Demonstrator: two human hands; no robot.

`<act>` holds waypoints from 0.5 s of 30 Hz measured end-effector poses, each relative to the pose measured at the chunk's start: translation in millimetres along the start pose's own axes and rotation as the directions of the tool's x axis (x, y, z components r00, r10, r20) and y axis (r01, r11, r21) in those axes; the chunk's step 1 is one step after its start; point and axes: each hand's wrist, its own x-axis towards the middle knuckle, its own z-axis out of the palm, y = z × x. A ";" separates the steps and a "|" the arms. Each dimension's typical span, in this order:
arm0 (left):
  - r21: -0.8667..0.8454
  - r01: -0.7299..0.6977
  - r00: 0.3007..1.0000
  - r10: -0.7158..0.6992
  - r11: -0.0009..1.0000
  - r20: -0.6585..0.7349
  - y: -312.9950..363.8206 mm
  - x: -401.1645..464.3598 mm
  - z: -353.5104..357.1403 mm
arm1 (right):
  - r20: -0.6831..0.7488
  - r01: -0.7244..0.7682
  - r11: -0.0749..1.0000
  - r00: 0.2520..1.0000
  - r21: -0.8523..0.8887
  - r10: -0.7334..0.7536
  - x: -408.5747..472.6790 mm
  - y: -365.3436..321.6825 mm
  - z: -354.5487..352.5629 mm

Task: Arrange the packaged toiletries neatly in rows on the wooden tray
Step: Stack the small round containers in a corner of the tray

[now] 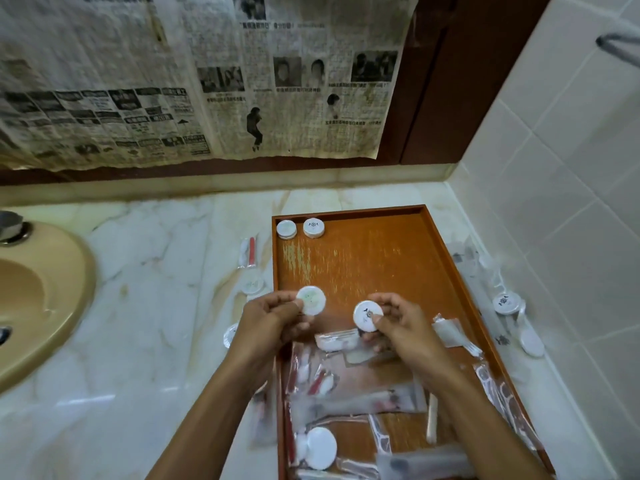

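A long wooden tray lies on the marble counter. Two round white soap packs sit side by side in its far left corner. My left hand pinches a round white pack above the tray's left side. My right hand pinches another round pack with a dark logo, over the tray's middle. The near half of the tray holds a heap of clear plastic sachets and a round white pack.
A beige sink is set in the counter at left. Loose packs lie on the counter left of the tray and between tray and tiled wall at right. Newspaper covers the wall behind.
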 end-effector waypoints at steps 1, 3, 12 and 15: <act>-0.017 -0.014 1.000 0.014 1.000 -0.016 8.3 10.2 -0.1 | -0.006 0.017 0.999 1.000 -0.037 -0.017 13.1 -7.8 0.0; -0.006 -0.054 0.998 0.053 0.999 -0.040 25.1 31.1 0.3 | -0.017 0.054 0.995 0.998 -0.088 -0.056 39.4 -25.2 -0.7; 0.283 -0.077 0.964 0.144 0.956 -0.225 72.8 131.8 -5.1 | -0.022 0.134 0.975 0.990 -0.178 -0.141 149.2 -76.9 27.3; 0.331 -0.050 0.952 0.146 0.942 -0.270 75.7 157.6 -8.6 | -0.089 0.113 0.975 0.987 -0.189 -0.131 180.5 -82.7 36.4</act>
